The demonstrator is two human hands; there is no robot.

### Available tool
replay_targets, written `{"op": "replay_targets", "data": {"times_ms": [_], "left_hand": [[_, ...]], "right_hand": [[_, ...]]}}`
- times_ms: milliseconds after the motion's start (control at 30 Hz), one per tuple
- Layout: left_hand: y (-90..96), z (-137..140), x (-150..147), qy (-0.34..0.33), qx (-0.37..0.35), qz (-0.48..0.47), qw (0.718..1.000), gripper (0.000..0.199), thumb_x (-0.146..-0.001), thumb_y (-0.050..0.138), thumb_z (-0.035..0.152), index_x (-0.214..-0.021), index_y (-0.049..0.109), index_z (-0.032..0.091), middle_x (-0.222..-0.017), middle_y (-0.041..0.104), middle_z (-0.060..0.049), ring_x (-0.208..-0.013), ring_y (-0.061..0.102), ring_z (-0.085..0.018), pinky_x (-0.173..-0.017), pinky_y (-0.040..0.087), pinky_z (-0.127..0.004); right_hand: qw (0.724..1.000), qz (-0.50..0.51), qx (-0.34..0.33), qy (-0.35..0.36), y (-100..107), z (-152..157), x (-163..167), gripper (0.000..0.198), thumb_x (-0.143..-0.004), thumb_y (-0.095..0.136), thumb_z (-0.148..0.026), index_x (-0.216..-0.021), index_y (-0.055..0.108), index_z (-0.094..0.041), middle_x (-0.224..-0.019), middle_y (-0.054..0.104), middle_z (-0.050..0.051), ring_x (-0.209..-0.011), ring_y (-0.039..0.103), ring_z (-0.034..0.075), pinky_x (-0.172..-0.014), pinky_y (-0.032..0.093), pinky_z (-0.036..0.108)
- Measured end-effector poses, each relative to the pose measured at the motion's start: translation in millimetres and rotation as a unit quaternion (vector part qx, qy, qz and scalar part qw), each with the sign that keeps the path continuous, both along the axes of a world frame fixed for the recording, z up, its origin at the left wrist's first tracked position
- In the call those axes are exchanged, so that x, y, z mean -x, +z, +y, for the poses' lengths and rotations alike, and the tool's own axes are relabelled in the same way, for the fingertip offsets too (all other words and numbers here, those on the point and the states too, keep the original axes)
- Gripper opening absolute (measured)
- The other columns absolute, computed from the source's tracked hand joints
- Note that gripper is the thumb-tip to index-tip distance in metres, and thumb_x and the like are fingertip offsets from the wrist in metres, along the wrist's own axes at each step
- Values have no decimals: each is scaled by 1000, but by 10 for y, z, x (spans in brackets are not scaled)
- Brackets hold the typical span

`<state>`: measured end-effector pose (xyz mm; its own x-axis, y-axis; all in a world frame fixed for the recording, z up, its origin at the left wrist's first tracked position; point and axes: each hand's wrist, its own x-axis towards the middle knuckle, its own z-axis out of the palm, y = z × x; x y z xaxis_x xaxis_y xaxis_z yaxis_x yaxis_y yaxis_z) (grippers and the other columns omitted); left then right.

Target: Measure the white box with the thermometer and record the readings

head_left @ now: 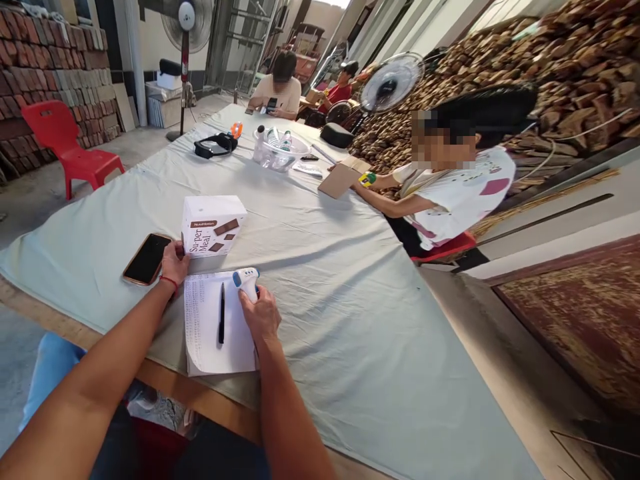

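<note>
My right hand [261, 313] grips a white and blue infrared thermometer [247, 283] by its handle, above the top right part of a stack of paper sheets [203, 333]. A black pen [221, 317] lies lengthwise on the paper. At the lower left edge of an upright white box [200, 223], printed "Super Meal", my left hand [175, 263] holds the box, its fingers partly hidden. A red cord circles that wrist. Just left of this hand, a smartphone [147, 259] with a dark screen lies on the table.
A pale cloth covers the table [340, 320]. Farther along stand a plastic basin [295, 152] of bottles and a black headset [216, 145]. A person at right holds cardboard [341, 179] and a yellow tape measure [367, 179]. Left is a red chair [75, 147]; two people sit beyond.
</note>
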<state>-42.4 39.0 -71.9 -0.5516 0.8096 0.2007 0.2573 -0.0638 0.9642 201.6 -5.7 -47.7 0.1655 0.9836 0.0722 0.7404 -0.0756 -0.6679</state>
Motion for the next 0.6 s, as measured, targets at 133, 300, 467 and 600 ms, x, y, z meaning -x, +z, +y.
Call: {"op": "replay_targets", "data": {"times_ms": [133,300,467,600], "left_hand": [[66,-232,-13,-22,29,21,999,38,-65,75,13,-97,55,15,-104,60,-9,-91,63,-21,-81,59,-40],[114,-686,-36,-193,30,241,951,23,-71,72,21,-92,63,19,-120,59,-11,-113,59,-28,-102,50,-49],[175,-819,-99,-274,39,339,899,26,-73,73,26,-98,67,20,-125,61,-12,-123,54,-33,-109,42,-53],[194,-817,-116,-297,43,351,887,36,-72,74,27,-106,66,20,-130,59,-12,-124,53,-32,-110,42,-50]], "right_hand": [[991,-115,-73,8,18,-33,-48,50,-81,63,-42,-118,65,-9,-112,64,23,-108,57,36,-90,43,45],[973,-73,-171,138,-5,-168,78,37,-89,57,-41,-116,65,-17,-95,68,11,-89,61,24,-79,46,34],[968,-88,-94,213,-100,-288,223,34,-86,57,-30,-117,67,-20,-86,68,7,-76,60,21,-69,44,30],[955,75,-107,267,-119,-285,185,37,-86,46,-24,-114,70,-22,-82,64,4,-73,58,19,-72,48,32]]}}
